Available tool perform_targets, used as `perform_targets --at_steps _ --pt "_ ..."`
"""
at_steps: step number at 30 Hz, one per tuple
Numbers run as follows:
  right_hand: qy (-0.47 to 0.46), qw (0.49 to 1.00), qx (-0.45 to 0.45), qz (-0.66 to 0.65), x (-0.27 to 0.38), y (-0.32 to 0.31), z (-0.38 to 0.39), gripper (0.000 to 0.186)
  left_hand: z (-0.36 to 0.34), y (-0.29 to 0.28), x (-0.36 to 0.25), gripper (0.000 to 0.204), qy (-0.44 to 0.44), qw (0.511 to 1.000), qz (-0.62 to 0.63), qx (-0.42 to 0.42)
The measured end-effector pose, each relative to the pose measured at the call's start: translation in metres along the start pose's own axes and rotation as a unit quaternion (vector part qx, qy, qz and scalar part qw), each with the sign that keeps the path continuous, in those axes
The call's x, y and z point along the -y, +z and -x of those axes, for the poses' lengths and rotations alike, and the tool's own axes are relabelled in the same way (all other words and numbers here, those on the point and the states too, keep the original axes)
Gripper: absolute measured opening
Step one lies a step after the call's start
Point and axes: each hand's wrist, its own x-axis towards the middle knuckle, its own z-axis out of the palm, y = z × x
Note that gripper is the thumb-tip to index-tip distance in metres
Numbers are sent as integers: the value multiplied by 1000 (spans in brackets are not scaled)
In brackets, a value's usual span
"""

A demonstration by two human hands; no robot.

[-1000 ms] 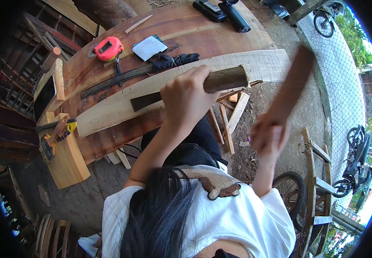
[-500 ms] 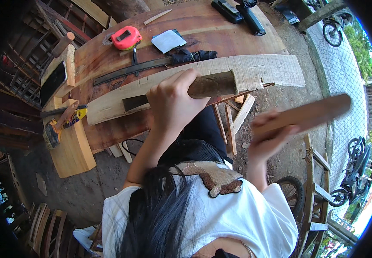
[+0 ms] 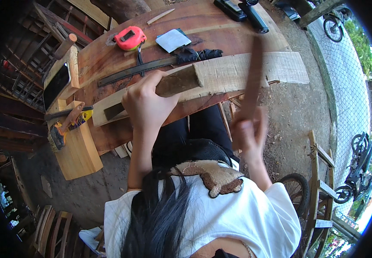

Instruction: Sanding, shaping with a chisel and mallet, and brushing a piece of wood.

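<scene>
My left hand [image 3: 145, 101] is wrapped round a chisel [image 3: 179, 81] with a thick wooden handle. Its dark flat blade shows to the left of my fist, over the left part of a long pale plank [image 3: 233, 73]. Whether the blade's edge touches the wood I cannot tell. In my right hand [image 3: 250, 129], blurred by motion, a flat brown wooden bat [image 3: 254, 77] points up and away, its far part passing in front of the plank's right portion.
Beyond the plank on the wooden table [image 3: 104, 56] lie a long dark blade [image 3: 138, 71] with a black-wrapped handle, a red tape measure [image 3: 130, 38] and a folded cloth [image 3: 173, 41]. A phone [image 3: 57, 86] leans at the left, near a yellow-black tool [image 3: 72, 120]. A wooden frame [image 3: 319, 185] stands right.
My left hand and the chisel have shifted left and nearer along the plank. My right hand has swung the bat from pointing right to pointing up and away.
</scene>
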Motion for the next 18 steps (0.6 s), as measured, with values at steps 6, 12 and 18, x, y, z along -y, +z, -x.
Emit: perform_targets --at_steps 6,12,18 --pt "-100 985 -28 -136 -6 25 1 44 0 -5 -1 22 4 999 43 -14" --pt "-71 985 -45 -151 10 13 -9 45 0 -21 12 22 -11 1000 13 -20" --pt "-27 988 135 76 -14 36 11 57 -1 -18 20 23 -11 999 -10 -32"
